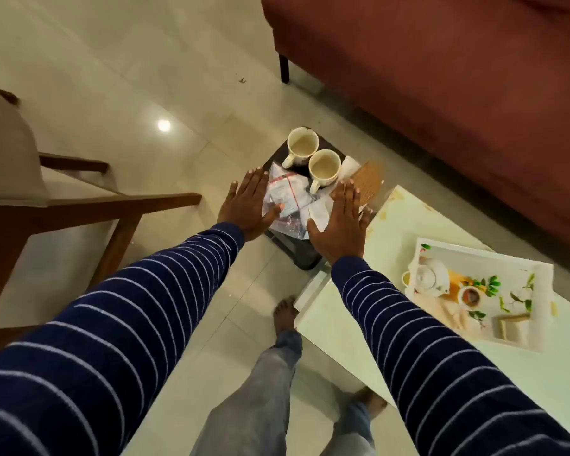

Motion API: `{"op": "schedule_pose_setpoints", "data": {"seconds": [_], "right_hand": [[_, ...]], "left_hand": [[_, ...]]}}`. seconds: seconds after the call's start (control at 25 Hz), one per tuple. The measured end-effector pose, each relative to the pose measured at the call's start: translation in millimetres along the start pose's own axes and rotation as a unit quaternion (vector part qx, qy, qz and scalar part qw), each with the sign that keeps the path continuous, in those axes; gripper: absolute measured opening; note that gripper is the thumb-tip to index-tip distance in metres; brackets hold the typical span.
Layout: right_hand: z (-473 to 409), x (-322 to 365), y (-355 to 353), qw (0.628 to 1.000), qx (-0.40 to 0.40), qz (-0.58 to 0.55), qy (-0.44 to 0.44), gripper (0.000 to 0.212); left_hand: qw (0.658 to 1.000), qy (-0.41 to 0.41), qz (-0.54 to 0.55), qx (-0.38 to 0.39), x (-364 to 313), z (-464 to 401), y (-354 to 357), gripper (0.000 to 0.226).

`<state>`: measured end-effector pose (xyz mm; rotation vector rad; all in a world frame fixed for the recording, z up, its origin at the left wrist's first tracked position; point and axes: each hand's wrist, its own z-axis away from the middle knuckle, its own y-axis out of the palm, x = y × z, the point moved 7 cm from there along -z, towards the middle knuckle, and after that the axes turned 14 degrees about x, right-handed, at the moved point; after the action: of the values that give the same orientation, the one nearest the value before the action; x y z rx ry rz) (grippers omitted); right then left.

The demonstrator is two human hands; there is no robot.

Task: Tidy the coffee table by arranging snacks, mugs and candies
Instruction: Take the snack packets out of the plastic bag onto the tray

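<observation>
Clear snack bags (287,199) lie between flat left hand (246,205) and right hand (341,222).

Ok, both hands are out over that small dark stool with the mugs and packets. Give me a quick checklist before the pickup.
1. Left hand free: ok, fingers straight, holding nothing.
2. Right hand free: ok, flat and open.
3. Mugs upright: ok, far mug and near mug both stand upright, apart from the hands.
4. Mugs empty: cannot tell, insides look pale.
5. Clear snack packet reachable: ok, it lies between the hands.
6. Drop spot: ok, printed tray sits on the white coffee table.
</observation>
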<state>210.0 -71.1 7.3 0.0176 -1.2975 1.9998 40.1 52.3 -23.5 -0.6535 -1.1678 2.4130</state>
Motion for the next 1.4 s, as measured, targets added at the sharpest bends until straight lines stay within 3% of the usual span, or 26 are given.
{"op": "schedule_pose_setpoints", "data": {"seconds": [0.24,0.36,0.44,0.56,0.64,0.76,0.84,0.96,1.16,1.28,1.4], "right_hand": [[-35.2,-45.9,62.2,0.993,0.093,-0.057,0.044,0.088],[-50.3,-56.5,80.8,0.978,0.12,-0.167,0.045,0.086],[-58.8,-58.9,93.3,0.957,0.143,-0.246,0.06,0.085],[-69.4,-58.6,102.0,0.932,0.117,-0.328,0.096,0.085],[-73.4,-56.8,106.2,0.913,0.097,-0.383,0.104,0.07],[-70.7,-56.1,115.1,0.9,0.106,-0.405,0.124,0.038],[-60.9,-56.9,116.3,0.886,0.116,-0.428,0.132,0.033],[-40.5,-59.5,109.4,0.89,0.116,-0.422,0.129,0.035],[0.5,-56.3,100.0,0.903,0.145,-0.397,0.077,0.021],[35.0,-54.7,75.1,0.917,0.108,-0.381,0.033,0.022],[80.0,-56.6,42.6,0.925,0.062,-0.374,-0.002,0.025]], "left_hand": [[0.995,-0.037,0.085,0.049,18.3,-49.8,45.4,0.092],[0.983,-0.082,0.158,0.05,29.9,-70.4,54.4,0.098],[0.952,-0.108,0.28,0.059,35.8,-78.9,62.7,0.104],[0.877,-0.151,0.448,0.08,41.2,-82.1,84.0,0.11],[0.87,-0.177,0.448,0.106,46.0,-79.7,94.3,0.1],[0.877,-0.152,0.438,0.128,51.2,-76.5,103.1,0.05],[0.854,-0.148,0.485,0.112,53.1,-63.7,106.0,0.034],[0.81,-0.143,0.558,0.112,46.6,-35.8,110.9,0.039],[0.745,-0.123,0.638,0.15,27.0,15.6,114.2,0.043],[0.727,-0.092,0.659,0.168,9.3,44.5,96.2,0.049],[0.695,-0.073,0.693,0.178,-18.1,70.7,62.3,0.033]]}}
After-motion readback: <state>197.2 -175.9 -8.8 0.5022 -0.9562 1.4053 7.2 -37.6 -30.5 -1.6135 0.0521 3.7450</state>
